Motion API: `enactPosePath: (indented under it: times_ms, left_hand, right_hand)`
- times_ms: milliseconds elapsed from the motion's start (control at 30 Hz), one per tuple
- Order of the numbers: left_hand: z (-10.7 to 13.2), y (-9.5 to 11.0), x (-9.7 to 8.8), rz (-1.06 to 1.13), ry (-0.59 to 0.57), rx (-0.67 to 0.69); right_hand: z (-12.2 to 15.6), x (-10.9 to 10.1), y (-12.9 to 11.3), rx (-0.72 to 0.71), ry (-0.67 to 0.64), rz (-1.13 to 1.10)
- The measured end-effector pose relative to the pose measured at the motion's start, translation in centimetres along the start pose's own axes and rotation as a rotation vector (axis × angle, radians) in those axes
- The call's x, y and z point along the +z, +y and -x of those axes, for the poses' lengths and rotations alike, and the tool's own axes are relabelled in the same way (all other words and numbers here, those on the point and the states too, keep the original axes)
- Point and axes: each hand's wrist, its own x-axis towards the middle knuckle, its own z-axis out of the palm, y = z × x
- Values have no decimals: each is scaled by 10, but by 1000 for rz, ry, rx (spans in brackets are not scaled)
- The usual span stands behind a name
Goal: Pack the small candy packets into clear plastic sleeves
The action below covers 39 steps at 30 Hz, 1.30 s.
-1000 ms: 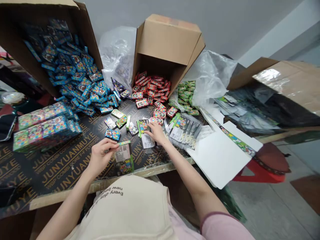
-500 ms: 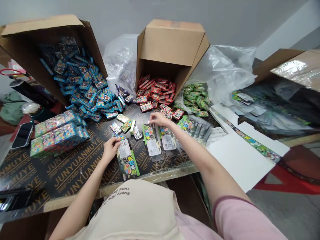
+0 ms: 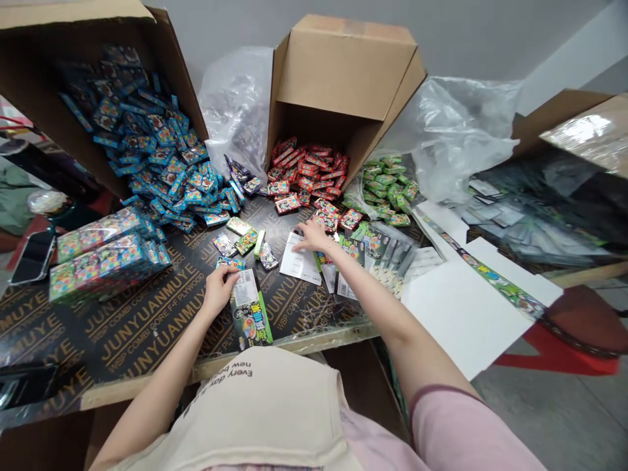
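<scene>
My left hand (image 3: 219, 289) pinches the upper left edge of a black-and-green printed packet (image 3: 252, 317) with a white label, which lies near the front of the table. Just above those fingers is a small blue box (image 3: 230, 263). My right hand (image 3: 313, 237) reaches over a white sheet with small print (image 3: 300, 267), thumb and fingers apart and touching its upper part. Similar packets (image 3: 347, 284) lie partly beneath and beside my right forearm. Several small boxes (image 3: 246, 241) in white, green and black sit between my hands.
Cartons of blue boxes (image 3: 167, 157) and red boxes (image 3: 309, 173) stand open at the back. Green boxes (image 3: 387, 186) spill from a clear bag. Wrapped box stacks (image 3: 105, 252) and a phone (image 3: 33, 256) are left; white card sheets (image 3: 466, 314) overhang the table at right.
Where my right hand touched a black-and-green packet, a white printed face now shows under its fingers. My left hand stays on its packet. The view has shifted slightly.
</scene>
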Motion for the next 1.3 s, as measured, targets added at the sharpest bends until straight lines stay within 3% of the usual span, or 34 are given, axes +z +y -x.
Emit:
enactPosePath:
  times_ms: [100,200,333,400,467,533,633,700,767,867,967,1100,1167,1300]
  left_hand:
    - [-2,8,-5,-143,1,64]
    - [-4,30,-8,-257,20,136]
    - [-6,91,1,-176,153,350]
    - [-6,124,9,-175,192,447]
    - [-5,147,14,-153,147,487]
    - [-4,158,17,-79,52,460]
    - [0,157,17,28,-85,371]
    - [4,153,14,31,-167,345]
    - [9,150,12,2,-246,343]
    - [16,147,8,-40,-314,347]
    - [22,144,5,-67,-358,354]
    - [28,139,4,-81,-418,356]
    - [30,137,5,-61,-435,333]
    - [33,134,7,101,-482,212]
  right_hand:
    - [-10,-2,-18,-32,-58,-86]
    - [-1,-24,-29,-113,-58,-224]
    - [41,-53,-57,-214,99,-701]
    - [69,-60,-72,-197,104,-876]
    - [94,-62,-83,-148,81,-971]
    - [114,-61,-88,-113,112,-1000]
    - [133,-61,-88,-153,359,-832]
    - [141,-62,-86,-243,430,-683]
    - [145,-61,-86,-321,323,-633]
    - [148,-57,-87,-310,164,-658]
    - [149,-53,-89,-307,77,-640]
    - [151,-45,-97,-451,8,-569]
    - [154,-39,-100,-507,92,-505]
    - [160,-28,-104,-618,379,-329]
